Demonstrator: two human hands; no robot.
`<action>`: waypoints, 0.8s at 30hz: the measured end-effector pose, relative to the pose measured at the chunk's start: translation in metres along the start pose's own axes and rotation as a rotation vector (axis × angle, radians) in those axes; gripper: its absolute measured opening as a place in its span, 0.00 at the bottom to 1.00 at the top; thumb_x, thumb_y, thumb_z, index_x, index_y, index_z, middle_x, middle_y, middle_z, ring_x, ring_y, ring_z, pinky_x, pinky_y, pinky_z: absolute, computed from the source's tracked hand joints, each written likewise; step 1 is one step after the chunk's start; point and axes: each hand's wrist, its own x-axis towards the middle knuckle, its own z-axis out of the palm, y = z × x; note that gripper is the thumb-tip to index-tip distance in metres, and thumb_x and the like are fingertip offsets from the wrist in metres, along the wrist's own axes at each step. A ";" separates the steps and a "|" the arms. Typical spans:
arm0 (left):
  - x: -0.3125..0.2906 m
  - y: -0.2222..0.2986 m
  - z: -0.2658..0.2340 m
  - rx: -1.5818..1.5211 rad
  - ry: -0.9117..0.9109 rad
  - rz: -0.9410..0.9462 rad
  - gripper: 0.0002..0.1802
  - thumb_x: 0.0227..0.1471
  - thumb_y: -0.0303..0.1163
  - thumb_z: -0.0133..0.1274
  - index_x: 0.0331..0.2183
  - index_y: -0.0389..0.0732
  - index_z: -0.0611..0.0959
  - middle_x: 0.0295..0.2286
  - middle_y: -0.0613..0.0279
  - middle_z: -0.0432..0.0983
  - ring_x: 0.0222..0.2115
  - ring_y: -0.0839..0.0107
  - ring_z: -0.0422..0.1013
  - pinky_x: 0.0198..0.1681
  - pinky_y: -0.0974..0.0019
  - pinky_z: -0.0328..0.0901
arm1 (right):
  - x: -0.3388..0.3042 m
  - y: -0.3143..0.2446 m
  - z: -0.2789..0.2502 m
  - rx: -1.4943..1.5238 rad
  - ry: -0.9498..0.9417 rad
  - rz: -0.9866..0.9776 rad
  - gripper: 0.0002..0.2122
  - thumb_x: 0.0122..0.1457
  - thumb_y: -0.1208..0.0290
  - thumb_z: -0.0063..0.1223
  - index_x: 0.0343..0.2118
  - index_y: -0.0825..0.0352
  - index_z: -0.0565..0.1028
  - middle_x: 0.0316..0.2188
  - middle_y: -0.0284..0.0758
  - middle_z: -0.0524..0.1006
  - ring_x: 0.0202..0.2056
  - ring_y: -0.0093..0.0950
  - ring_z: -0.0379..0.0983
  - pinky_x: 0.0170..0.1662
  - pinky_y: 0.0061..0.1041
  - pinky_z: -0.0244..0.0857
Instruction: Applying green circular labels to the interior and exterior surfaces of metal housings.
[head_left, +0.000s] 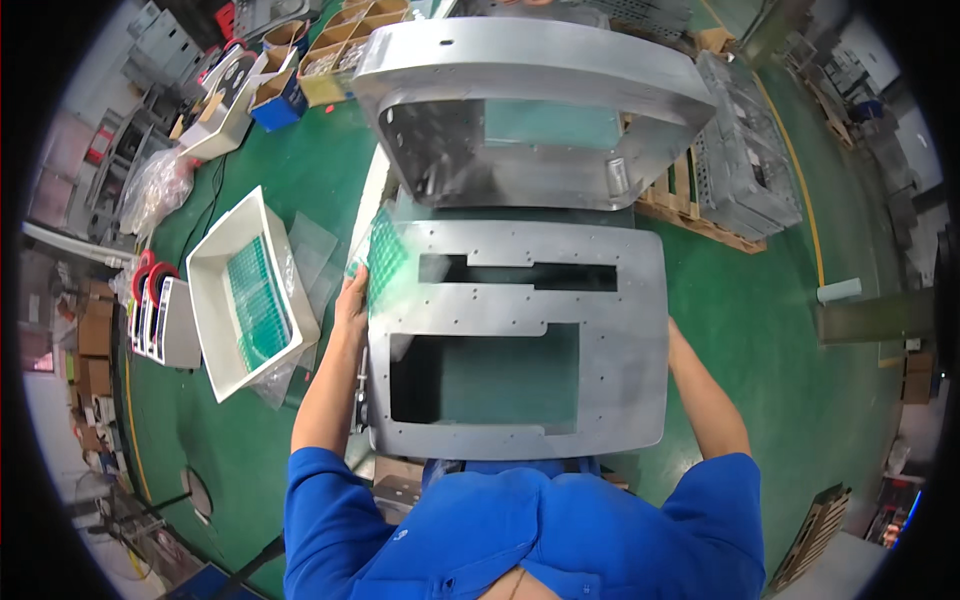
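Note:
A grey metal enclosure stands open in front of me. Its flat near panel (620, 380) has two stepped rectangular cutouts and several small holes. Behind it rises the deep metal housing (540, 60) with a large window. My left hand (352, 297) is closed at the panel's upper left edge, on a clear plastic sheet with a green grid pattern (388, 262). Part of that sheet overlaps the panel's corner. My right hand (674, 335) is at the panel's right edge. Its fingers are hidden behind the metal.
A white bin (215, 345) with green gridded sheets stands at the left, with clear plastic film (312, 245) beside it. Red-and-white tape rolls (160, 290) sit farther left. Cardboard boxes (345, 45) and a blue box (277, 100) lie beyond. Grey crates (745, 160) rest on a wooden pallet (690, 215) at the right.

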 end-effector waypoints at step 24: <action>-0.166 -0.046 0.075 0.682 -0.466 0.492 0.07 0.39 0.27 0.58 0.24 0.34 0.79 0.19 0.67 0.74 0.19 0.82 0.66 0.24 0.77 0.62 | -0.175 -0.020 0.135 -0.669 -0.750 -0.912 0.05 0.45 0.78 0.52 0.27 0.71 0.73 0.26 0.32 0.73 0.31 0.21 0.69 0.38 0.20 0.63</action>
